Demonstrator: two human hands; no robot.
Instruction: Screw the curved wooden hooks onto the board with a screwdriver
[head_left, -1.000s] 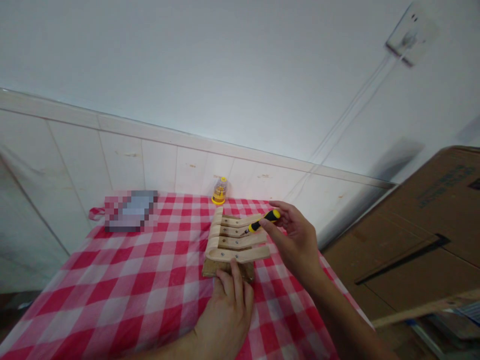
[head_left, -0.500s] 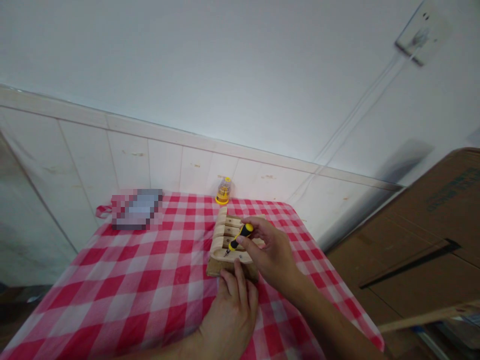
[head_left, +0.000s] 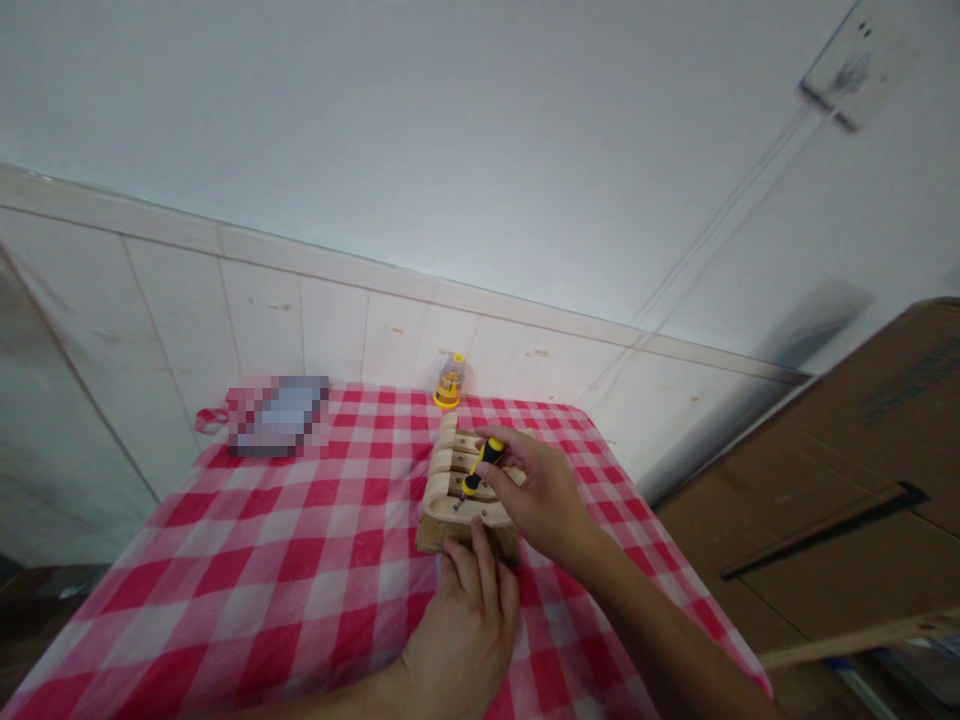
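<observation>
A small wooden rack [head_left: 448, 488] of curved slats screwed to a base lies on the red-and-white checked tablecloth [head_left: 300, 560]. My right hand [head_left: 540, 495] is closed round a yellow-and-black screwdriver [head_left: 478, 470], whose tip points down at the nearest slat. My left hand [head_left: 469, 625] rests on the cloth with its fingers pressed against the rack's near edge, holding it in place.
A yellow-and-clear screwdriver bit holder [head_left: 450, 381] stands at the table's far edge by the white panelled wall. A blurred-out item [head_left: 276, 417] lies at the far left of the table. Large cardboard boxes [head_left: 840, 500] stand to the right.
My right hand has carried the screwdriver from the rack's far right side to the left and nearer, over the front slats, with its tip now tilted down. My left hand stays at the rack.
</observation>
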